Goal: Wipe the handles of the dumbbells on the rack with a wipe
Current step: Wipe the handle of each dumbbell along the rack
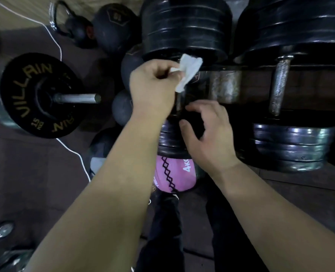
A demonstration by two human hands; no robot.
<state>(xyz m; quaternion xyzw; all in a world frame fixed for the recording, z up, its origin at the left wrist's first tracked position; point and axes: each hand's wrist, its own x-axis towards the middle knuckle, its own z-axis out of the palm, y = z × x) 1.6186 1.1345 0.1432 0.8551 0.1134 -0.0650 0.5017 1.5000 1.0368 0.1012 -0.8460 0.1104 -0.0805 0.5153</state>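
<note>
My left hand [153, 85] pinches a crumpled white wipe [188, 73] just above the near dumbbell's handle [178, 104], below its large black far head [184, 30]. The handle is thin and mostly hidden behind my left hand. My right hand [207, 130] hovers with loosely curled fingers over the near head [170, 142] of that dumbbell and holds nothing. A second dumbbell lies to the right on the rack, its worn metal handle [280, 85] bare between two stacked black heads.
A rack crossbar [224, 87] runs between the two dumbbells. A pink 4 kg ball [172, 175] sits under the near dumbbell. A barbell with a black "VILLAIN" plate [38, 95] lies at left, with dark medicine balls [113, 26], a kettlebell and a white cord on the floor.
</note>
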